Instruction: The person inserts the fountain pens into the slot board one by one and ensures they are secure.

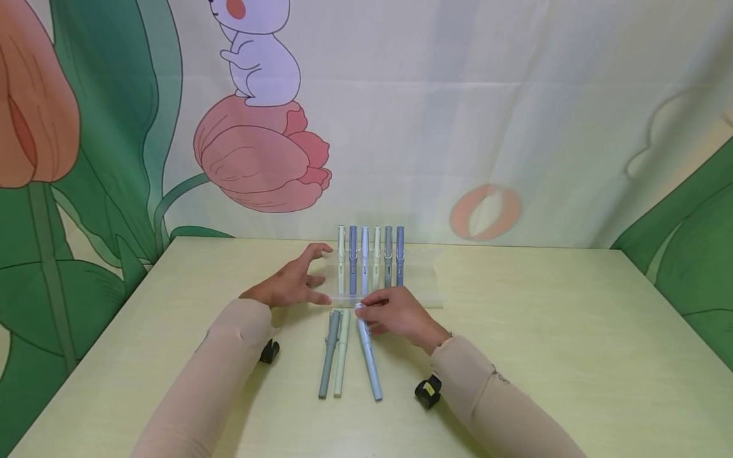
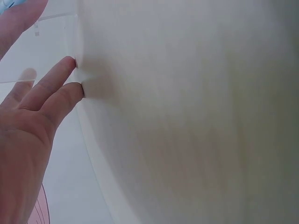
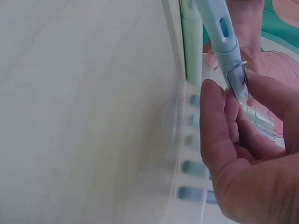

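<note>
My right hand pinches a light blue pen near its clip end, just in front of a clear pen stand. In the right wrist view the pen's wire clip lies between thumb and fingers. The pen slants toward the front of the table. My left hand is spread at the stand's left side, its fingertips at the stand's edge; whether they all touch it I cannot tell. Several pens stand upright in a row, among them a blue pen, a grey pen and a pale green pen.
Left of the held pen lie a grey-green pen and another pale green pen, side by side on the pale wood-patterned table. A printed curtain hangs behind the table's back edge. Small black devices sit at both wrists.
</note>
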Demonstrator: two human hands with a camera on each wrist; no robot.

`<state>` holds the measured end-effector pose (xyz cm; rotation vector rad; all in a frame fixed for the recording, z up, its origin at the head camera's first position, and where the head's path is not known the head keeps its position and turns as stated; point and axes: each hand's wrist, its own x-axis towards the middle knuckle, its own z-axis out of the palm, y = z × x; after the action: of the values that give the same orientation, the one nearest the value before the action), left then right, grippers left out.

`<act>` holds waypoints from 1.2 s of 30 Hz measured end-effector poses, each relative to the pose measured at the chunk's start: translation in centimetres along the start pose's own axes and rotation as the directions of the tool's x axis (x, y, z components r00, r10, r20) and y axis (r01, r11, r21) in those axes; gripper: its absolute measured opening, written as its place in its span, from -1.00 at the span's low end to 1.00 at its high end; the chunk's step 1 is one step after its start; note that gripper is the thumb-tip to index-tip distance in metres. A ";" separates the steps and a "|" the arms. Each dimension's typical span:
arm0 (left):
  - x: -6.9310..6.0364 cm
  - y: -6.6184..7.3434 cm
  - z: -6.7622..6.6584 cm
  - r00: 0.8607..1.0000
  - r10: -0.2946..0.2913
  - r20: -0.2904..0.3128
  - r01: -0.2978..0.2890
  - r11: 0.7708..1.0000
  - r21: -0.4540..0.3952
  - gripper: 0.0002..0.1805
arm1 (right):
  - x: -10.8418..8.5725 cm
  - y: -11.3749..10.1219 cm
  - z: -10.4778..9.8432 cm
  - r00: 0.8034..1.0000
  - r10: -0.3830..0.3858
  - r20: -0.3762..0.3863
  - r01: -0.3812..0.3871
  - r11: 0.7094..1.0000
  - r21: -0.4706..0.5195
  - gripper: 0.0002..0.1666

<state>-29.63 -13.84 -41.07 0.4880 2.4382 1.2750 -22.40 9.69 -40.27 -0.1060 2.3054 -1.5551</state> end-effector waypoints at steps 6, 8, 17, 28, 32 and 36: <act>0.0 0.1 0.1 1.000 -0.001 -0.007 0.001 1.000 0.004 0.09 | -0.1 0.0 -0.8 0.999 -0.002 -0.035 0.004 0.999 0.046 -0.67; 0.0 0.1 0.1 1.000 -0.003 -0.008 0.003 1.000 0.007 0.09 | -0.1 -0.1 -1.1 0.999 -0.003 -0.046 0.005 0.998 0.062 -0.65; 0.1 0.1 0.0 1.000 -0.001 0.007 0.001 1.000 0.005 0.10 | -0.7 -0.3 -3.0 0.998 -0.033 -0.058 0.042 0.988 0.148 -0.56; 0.2 0.2 -0.1 1.000 -0.004 0.011 0.004 1.000 0.017 0.07 | -1.2 -1.3 -5.3 0.988 -0.118 -0.101 0.133 0.979 0.153 -0.61; 0.2 0.2 0.0 1.000 -0.012 0.010 0.012 1.000 0.022 0.08 | -1.5 -1.7 -6.2 0.984 -0.134 -0.116 0.150 0.978 0.142 -0.60; 0.0 0.4 -0.1 1.000 -0.019 0.007 0.019 0.999 0.027 0.09 | -1.7 -2.1 -7.1 0.979 -0.154 -0.132 0.171 0.977 0.131 -0.60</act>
<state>-29.63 -13.72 -40.64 0.4752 2.4510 1.2315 -23.48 15.60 -35.53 -0.1733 2.3186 -1.8493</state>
